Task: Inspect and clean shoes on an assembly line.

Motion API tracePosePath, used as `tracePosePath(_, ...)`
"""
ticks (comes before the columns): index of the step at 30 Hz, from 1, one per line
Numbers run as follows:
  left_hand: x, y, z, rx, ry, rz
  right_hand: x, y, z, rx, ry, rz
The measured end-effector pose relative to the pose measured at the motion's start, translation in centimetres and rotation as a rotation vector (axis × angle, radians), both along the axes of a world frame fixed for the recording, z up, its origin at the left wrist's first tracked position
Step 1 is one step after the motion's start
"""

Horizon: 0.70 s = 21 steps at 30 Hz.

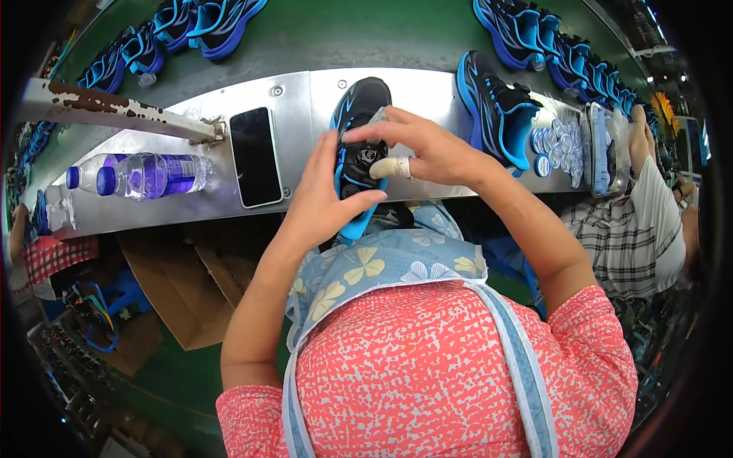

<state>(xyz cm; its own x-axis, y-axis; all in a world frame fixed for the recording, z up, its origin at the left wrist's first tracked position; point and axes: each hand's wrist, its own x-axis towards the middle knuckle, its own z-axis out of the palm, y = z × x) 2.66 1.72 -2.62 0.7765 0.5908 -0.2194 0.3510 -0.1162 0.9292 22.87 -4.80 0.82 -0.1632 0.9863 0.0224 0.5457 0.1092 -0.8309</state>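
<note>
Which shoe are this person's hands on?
The shoe just right of the phone: left hand and right hand both touch it, while the other shoes stand apart from them.

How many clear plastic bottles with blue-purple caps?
2, both lying on the silver metal table, left of the white-edged black phone: front bottle, and rear bottle partly hidden behind it.

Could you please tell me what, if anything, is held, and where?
A shoe: the left hand holds its left side; the right hand is at its middle.
</note>
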Motion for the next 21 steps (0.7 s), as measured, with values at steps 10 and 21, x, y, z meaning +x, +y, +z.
tracePosePath(10,2.6,-3.5,-2.4,0.345,-0.048,0.278,-4.3,-1.3,-2.8,0.309,-0.226,-0.393)
tracePosePath(21,-2.6,-5.9,0.6,0.652,0.019,-0.082,9.7,-9.3,6.7,-0.321,-0.593,-0.370)
